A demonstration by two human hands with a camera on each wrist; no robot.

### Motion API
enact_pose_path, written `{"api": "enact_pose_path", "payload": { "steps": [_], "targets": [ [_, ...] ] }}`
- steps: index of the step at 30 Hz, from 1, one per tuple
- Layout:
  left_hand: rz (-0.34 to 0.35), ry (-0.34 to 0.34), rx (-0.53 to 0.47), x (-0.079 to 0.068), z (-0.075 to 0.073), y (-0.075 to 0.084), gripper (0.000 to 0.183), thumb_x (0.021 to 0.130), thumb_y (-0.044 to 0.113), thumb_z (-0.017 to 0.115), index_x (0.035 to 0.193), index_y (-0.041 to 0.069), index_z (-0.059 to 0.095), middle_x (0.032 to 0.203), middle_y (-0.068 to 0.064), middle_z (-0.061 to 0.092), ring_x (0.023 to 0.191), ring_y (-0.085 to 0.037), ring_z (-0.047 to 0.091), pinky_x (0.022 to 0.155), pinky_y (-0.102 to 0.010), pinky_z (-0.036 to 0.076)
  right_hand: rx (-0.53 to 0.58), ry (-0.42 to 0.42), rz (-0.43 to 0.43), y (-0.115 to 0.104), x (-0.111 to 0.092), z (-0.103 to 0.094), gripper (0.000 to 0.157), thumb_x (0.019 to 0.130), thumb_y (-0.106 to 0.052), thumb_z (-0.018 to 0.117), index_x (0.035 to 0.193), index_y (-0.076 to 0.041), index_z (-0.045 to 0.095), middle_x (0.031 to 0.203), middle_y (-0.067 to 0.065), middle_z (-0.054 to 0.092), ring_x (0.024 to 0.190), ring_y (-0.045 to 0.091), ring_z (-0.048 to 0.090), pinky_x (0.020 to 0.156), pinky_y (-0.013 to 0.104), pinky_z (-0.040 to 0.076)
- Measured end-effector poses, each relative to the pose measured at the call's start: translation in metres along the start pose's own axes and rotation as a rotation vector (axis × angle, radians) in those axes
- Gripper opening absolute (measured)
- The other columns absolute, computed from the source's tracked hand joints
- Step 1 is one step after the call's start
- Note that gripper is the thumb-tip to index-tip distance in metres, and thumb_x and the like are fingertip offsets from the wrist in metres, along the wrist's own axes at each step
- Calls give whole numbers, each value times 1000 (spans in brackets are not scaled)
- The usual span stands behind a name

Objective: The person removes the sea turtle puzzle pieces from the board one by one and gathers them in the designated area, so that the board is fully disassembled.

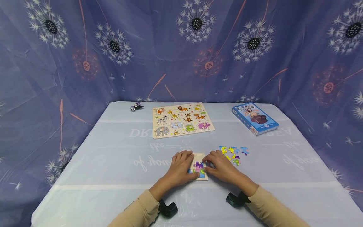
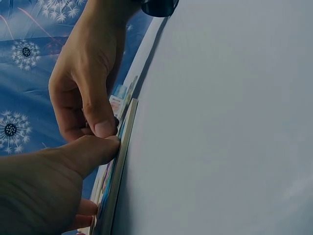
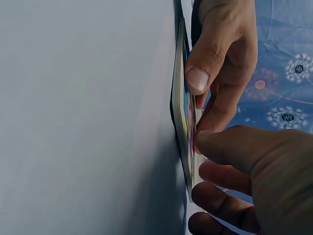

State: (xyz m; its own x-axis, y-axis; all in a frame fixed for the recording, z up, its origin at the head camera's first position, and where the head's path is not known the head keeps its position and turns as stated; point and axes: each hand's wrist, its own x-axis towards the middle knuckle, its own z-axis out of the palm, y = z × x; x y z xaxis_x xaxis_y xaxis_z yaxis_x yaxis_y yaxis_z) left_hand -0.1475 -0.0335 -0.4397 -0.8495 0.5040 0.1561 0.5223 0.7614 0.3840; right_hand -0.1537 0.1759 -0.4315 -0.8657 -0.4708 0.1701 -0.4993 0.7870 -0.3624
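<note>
resting a loose-fingered left hand [image 1: 180, 167] on this little puzzle board [image 1: 198, 157], touching its right side with the right hand [image 1: 220, 165], can't tell if pinching anything

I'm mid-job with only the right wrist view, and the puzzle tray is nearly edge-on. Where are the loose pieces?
Observer: The loose pieces lie on the table by the outer side of the right hand, away from the puzzle tray.
Operator: How is the tray filled?
Observer: The fitted pieces I can see sit toward its near end; the far end shows bare, though fingers cover parts.
Operator: Anything at the table's far right?
Observer: A blue box, lying flat with a picture on top.
</note>
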Motion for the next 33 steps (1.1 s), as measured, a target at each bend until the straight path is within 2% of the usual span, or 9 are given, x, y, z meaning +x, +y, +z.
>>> {"api": "enact_pose_path", "payload": {
  "steps": [21,33],
  "targets": [
    [-19,-9,-21,-3,4,0,70,79,47,66,134,6,50,140,-10,43,133,-31,35,110,-54,23,-31,-31,1,-4,2,4,29,76,-27,76,102,-16,71,82,-8,53,79,7,40,70,23,36],
    [-24,-18,-28,-2,2,-1,71,80,47,66,135,6,49,142,-10,42,134,-31,34,111,-54,22,-12,40,-35,-4,3,5,30,73,-23,79,99,-17,65,83,-8,55,79,7,40,71,24,38]
  ]
}}
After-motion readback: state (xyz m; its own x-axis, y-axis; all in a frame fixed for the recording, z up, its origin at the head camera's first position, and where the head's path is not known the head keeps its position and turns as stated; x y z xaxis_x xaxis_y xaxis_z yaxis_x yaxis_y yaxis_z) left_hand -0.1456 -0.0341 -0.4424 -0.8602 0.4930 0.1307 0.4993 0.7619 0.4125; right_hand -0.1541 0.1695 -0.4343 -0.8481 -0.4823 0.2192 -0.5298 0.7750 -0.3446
